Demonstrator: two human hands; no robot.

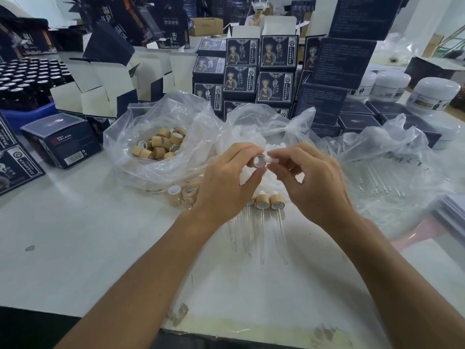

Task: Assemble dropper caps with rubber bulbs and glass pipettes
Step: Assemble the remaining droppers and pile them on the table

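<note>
The bamboo cap (257, 161) is held up over the table, just above the row of finished droppers, pinched between the thumb and fingers of the left hand (226, 187) with its white-lined opening turned toward the right hand. The right hand (312, 180) pinches a white rubber bulb (273, 157) at its fingertips, and the bulb's end is touching or just at the cap's opening; whether it has started to seat I cannot tell.

Judging from this, the current piece is at its first step: the bulb looks not yet pushed through, and a glass pipette has yet to be added.

Directly below the cap, the finished droppers (263, 205) lie side by side on the table (75, 248), collars away from the person and glass stems pointing toward them; at least three show, with more partly hidden under the left hand. Much is left: to the left of the cap, an open plastic bag (141, 137) holds many loose caps (161, 144), and two more caps (176, 193) lie at its near edge. Behind the cap sits a bag of white bulbs (254, 137). To its right, glass pipettes (377, 182) lie in crumpled plastic.

Further back stand stacked dark printed boxes (251, 71), with white jars (432, 94) far right. Nothing blocks the hands, though the crumpled plastic may hamper picking out a pipette.
</note>
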